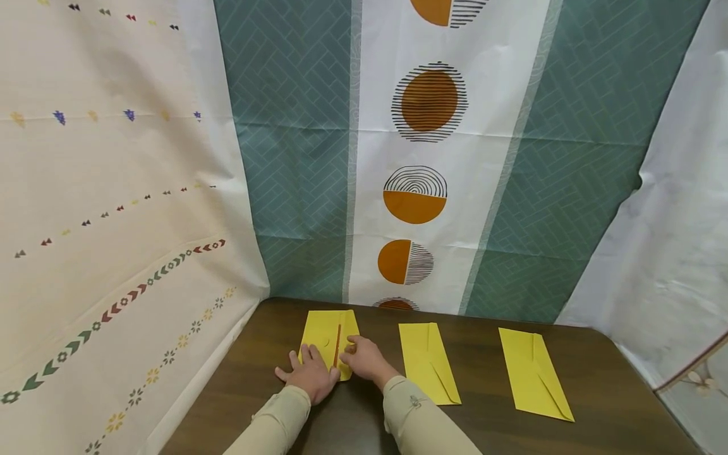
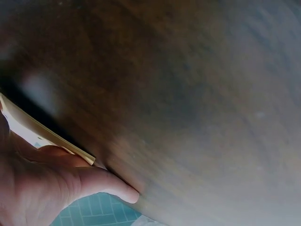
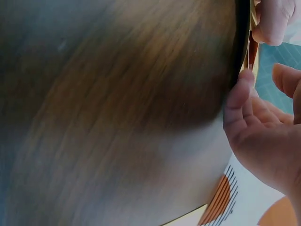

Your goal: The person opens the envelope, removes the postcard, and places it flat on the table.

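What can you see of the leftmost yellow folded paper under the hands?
The leftmost yellow folded paper lies flat on the dark wooden table, near its far edge. It looks like thin paper, with two flaps meeting at a lengthwise seam that shows orange. The left hand presses its near left part; the right hand rests on its right flap.

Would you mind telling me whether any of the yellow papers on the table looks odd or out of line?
Nothing is damaged. The left paper under both hands looks wider, folded differently from the other two, with an orange strip showing along its middle.
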`<state>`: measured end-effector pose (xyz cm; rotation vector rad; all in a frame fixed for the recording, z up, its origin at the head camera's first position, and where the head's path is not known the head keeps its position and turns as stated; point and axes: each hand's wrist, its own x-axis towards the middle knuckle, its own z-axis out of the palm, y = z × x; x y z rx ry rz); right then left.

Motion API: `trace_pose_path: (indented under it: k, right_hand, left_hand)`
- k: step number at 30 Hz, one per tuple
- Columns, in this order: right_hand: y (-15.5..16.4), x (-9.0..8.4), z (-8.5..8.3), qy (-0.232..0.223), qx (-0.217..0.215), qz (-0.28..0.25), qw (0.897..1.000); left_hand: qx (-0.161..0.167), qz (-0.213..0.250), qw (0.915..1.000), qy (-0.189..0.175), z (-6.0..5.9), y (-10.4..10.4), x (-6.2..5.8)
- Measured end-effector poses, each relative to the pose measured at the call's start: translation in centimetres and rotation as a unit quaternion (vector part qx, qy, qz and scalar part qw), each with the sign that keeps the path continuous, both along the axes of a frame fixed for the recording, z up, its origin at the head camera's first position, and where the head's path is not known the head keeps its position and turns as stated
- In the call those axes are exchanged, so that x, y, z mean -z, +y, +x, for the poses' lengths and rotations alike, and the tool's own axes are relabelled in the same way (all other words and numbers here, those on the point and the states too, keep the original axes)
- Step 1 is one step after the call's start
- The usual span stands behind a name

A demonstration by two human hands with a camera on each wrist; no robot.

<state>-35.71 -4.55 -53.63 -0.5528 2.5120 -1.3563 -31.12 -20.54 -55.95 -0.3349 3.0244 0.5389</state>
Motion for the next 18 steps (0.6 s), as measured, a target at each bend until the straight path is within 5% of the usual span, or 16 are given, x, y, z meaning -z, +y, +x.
trace_pose_path:
  k: [11,18]
  right_hand:
    - [-0.5,-0.6,0.3,-0.129,0.013,-0.074,0.989]
    - [-1.1,-0.4,-0.1,-0.188,0.047,-0.141,0.971]
  left_hand:
    - [0.001,-0.01,0.9999,0.012,0.2,-0.2,0.1]
    - [0.008,-0.011,0.9996,0.024,0.5,0.1,-0.1]
